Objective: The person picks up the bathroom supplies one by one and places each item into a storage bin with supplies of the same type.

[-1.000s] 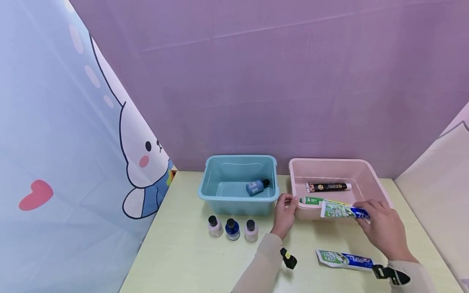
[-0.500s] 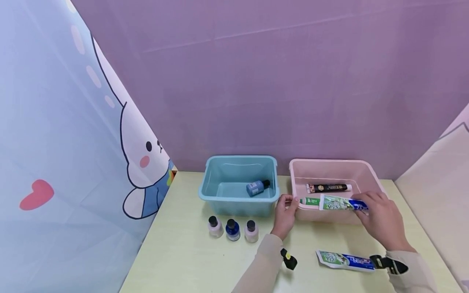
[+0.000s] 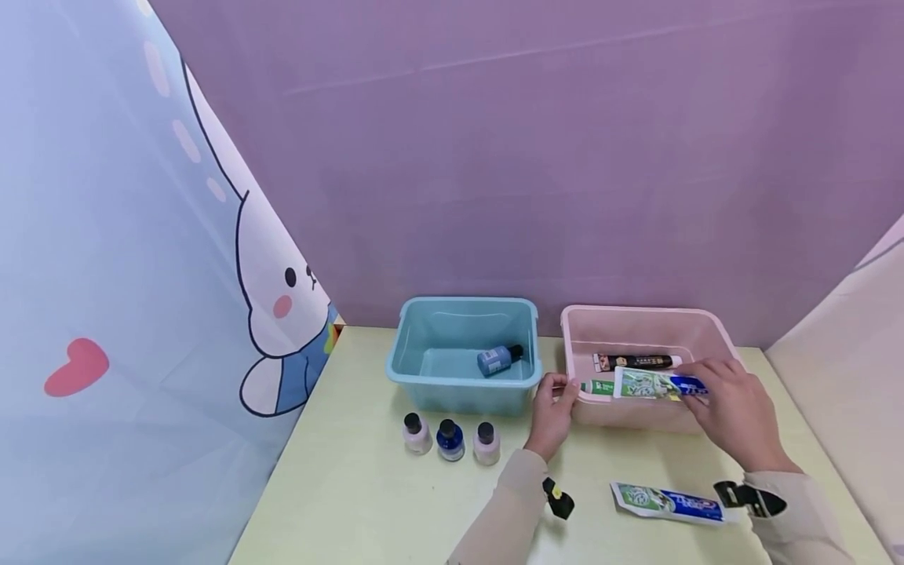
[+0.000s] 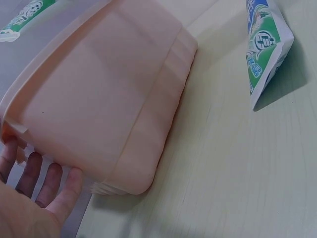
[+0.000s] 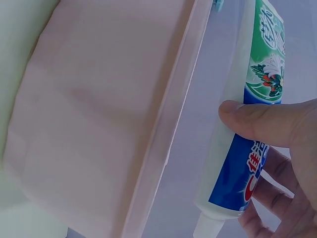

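In the head view my left hand (image 3: 550, 417) grips the near-left corner of a pink plastic bin (image 3: 636, 416), its fingers at the bin's side in the left wrist view. My right hand (image 3: 741, 408) pinches a green, white and blue toothpaste tube (image 3: 644, 384) near its capped end, with the thumb on top. The tube lies level over the bin's near rim, flat end pointing left. Beneath it, partly covered, is a green tube (image 3: 598, 388) in the bin. Further back inside lies a black tube (image 3: 638, 362) with a white cap.
A second green and blue toothpaste tube (image 3: 671, 504) lies on the table (image 3: 381, 518), in front of the pink bin. Left of that bin stands a blue bin (image 3: 462, 396) holding a blue bottle (image 3: 497, 360). Three small black-capped bottles (image 3: 450, 441) stand before it in a row.
My right hand has carried the toothpaste tube slightly up and away from me, from the near rim further over the pink bin. The left hand keeps its hold on the corner.
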Available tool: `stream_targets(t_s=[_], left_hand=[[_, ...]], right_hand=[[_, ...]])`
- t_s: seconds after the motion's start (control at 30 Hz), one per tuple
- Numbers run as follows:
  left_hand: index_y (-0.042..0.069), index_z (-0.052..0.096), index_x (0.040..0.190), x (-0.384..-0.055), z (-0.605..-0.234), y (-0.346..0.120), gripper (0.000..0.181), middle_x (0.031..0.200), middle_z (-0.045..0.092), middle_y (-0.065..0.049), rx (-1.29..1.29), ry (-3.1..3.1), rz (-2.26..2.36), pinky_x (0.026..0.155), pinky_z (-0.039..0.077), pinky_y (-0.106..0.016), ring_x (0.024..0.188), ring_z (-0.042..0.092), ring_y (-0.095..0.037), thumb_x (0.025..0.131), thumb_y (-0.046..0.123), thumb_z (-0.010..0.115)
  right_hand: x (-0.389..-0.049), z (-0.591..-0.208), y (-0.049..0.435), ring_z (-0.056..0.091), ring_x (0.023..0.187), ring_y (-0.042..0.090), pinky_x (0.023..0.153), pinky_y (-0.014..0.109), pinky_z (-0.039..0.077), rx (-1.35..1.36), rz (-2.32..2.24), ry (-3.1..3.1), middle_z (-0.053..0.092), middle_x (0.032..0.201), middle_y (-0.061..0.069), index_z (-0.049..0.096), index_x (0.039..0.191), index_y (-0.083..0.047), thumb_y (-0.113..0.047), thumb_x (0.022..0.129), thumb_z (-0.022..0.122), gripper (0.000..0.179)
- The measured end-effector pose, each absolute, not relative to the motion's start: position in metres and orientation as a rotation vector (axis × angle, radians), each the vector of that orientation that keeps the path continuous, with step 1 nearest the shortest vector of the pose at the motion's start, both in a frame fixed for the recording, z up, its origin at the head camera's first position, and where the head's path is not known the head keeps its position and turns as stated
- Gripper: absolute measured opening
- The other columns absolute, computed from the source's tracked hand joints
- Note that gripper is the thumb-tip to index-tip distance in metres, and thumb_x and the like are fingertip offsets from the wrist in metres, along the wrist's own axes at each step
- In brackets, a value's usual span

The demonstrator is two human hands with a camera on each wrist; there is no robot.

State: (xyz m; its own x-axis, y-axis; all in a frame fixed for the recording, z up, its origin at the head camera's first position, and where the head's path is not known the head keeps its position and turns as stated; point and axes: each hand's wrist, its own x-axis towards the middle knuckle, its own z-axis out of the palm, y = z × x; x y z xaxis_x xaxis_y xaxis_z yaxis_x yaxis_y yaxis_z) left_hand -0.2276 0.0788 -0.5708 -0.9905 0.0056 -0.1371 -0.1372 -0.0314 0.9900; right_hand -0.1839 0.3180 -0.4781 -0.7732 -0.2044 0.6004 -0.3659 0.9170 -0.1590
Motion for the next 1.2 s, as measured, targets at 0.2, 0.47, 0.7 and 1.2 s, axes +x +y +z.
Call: stream_targets(t_s=[0.2,0.47,0.7,1.2], left_hand=[[0.031,0.056,0.101,-0.228,-0.571,0.078,0.011,0.108,0.054,0.014,-0.136,2.121,2.174,0.084,0.054,-0.026,0.102,0.051,-0.009,0.095,0.04,0.056],[0.029,0.056,0.102,-0.231,-0.575,0.076,0.015,0.108,0.055,0.013,-0.128,2.166,2.183,0.083,0.053,-0.026,0.102,0.051,-0.009,0.095,0.043,0.057],[0.026,0.057,0.099,-0.229,-0.573,0.079,0.01,0.105,0.056,0.009,-0.094,2.163,2.203,0.08,0.053,-0.027,0.097,0.052,-0.009,0.096,0.035,0.058],[0.028,0.056,0.1,-0.229,-0.573,0.079,0.014,0.106,0.055,0.01,-0.136,2.14,2.185,0.082,0.054,-0.03,0.097,0.053,-0.01,0.094,0.041,0.058]], right_hand=[[-0.189,-0.472,0.318,0.055,0.094,0.035,0.068,0.053,0.044,0.412,0.346,-2.504,0.067,0.099,0.015,0.068,0.1,-0.008,-0.006,0.059,0.085,0.044],[-0.208,-0.468,0.316,0.056,0.1,0.036,0.073,0.054,0.044,0.412,0.337,-2.55,0.068,0.102,0.015,0.069,0.103,-0.007,-0.009,0.066,0.083,0.039],[-0.218,-0.466,0.32,0.058,0.099,0.036,0.074,0.054,0.048,0.425,0.326,-2.538,0.069,0.101,0.015,0.07,0.101,-0.007,-0.008,0.064,0.085,0.04],[-0.239,-0.462,0.324,0.059,0.097,0.035,0.07,0.055,0.05,0.455,0.296,-2.584,0.067,0.102,0.013,0.069,0.1,-0.009,-0.009,0.065,0.084,0.038]])
